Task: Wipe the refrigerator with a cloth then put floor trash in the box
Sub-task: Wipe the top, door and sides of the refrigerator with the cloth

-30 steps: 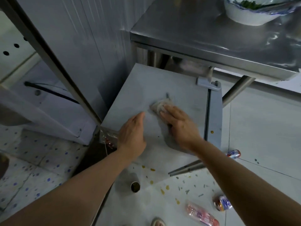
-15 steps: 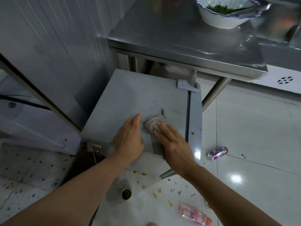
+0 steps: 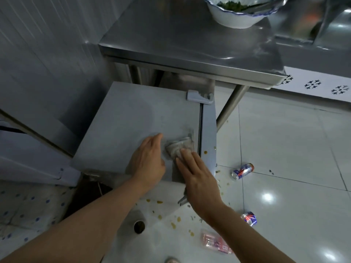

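Observation:
A small grey refrigerator stands under me, seen from above, its door edge along the right. A crumpled grey cloth lies on its top near the door seam. My right hand presses flat on the cloth's near end, fingers together. My left hand rests flat on the top just left of the cloth, holding nothing. Trash lies on the white floor: a can to the right, a crushed can, a pink wrapper and a dark cup.
A steel table overhangs the refrigerator's far side, with a white bowl of greens on it. A table leg slants to the floor at the right. Yellow and dark crumbs dot the tiles near the refrigerator. A grey wall stands to the left.
My right hand has dragged the cloth to the right across the top toward the door seam. My left hand followed it. The view shifted, showing more floor at the right.

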`<state>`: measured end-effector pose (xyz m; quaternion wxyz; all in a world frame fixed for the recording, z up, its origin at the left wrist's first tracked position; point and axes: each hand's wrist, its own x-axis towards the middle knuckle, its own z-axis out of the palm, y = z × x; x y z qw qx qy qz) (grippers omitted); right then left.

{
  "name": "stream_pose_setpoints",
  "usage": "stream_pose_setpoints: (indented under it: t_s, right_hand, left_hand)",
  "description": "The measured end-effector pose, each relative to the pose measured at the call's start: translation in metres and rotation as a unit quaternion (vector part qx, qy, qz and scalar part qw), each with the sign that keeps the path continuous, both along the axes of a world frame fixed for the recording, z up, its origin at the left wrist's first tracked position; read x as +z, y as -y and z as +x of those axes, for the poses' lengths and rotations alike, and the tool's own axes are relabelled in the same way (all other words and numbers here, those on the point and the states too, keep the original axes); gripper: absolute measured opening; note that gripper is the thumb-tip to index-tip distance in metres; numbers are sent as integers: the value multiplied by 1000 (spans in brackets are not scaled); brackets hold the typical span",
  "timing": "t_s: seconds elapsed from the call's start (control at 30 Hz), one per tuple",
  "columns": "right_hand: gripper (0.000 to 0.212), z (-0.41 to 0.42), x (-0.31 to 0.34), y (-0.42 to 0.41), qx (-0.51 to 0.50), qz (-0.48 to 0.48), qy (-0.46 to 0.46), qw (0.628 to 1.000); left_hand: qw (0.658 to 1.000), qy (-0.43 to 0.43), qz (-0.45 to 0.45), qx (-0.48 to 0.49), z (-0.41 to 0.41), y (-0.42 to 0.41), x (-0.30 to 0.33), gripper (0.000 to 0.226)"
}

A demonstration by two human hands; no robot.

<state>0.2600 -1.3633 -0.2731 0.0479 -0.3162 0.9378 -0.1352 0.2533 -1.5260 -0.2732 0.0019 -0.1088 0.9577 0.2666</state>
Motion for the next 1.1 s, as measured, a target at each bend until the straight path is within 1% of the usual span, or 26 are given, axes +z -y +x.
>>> stream_pose_setpoints:
  t_s: [0.07, 0.1, 0.2, 0.3, 0.37, 0.5, 0.57, 0.63, 0.73, 0.87, 0.93, 1.0, 1.1]
  right_hand:
    - [63, -12, -2, -13, 15, 26, -32, 999]
    - [59, -27, -4, -18, 5, 29, -45, 999]
    - [46, -85, -7, -30, -70, -2, -49, 996]
    - [52, -122, -9, -34, -92, -2, -33, 995]
    - [54, -115, -10, -34, -95, -18, -26, 995]
    - [42, -42, -11, -42, -86, -105, -34, 990]
    - [42, -8, -11, -48, -59, -103, -37, 992]
    - [46, 3, -10, -51, -38, -81, -23, 996]
    - [44, -32, -6, -46, -43, -93, -18, 995]
    - [57, -110, -8, -26, -76, -18, -5, 997]
    - [64, -130, -9, -20, -79, 9, 9, 997]
    - [66, -129, -12, -19, -79, 16, 3, 997]
    - [55, -88, -16, -26, -74, 8, -38, 997]
  left_hand:
    - [1000, -3, -14, -4, -5, -6, -1, 65]
    - [1000, -6, -17, -8, -7, -8, -2, 63]
    - [999, -19, -20, -20, -12, -14, -5, 60]
    - [998, -35, -20, -39, -15, -22, -8, 59]
    - [998, -42, -19, -49, -16, -30, -8, 58]
    - [997, -46, -23, -52, -16, -43, -7, 56]
    - [998, -39, -21, -50, -14, -46, -6, 55]
    - [998, -34, -16, -49, -14, -47, -6, 55]
    - [998, -32, -7, -48, -14, -46, -4, 55]
    - [998, -36, 5, -53, -7, -42, -5, 52]
    - [997, -32, 8, -63, 0, -37, -7, 50]
    - [997, -32, 12, -64, 7, -31, -9, 47]
    - [997, -31, 9, -65, 16, -26, -10, 43]
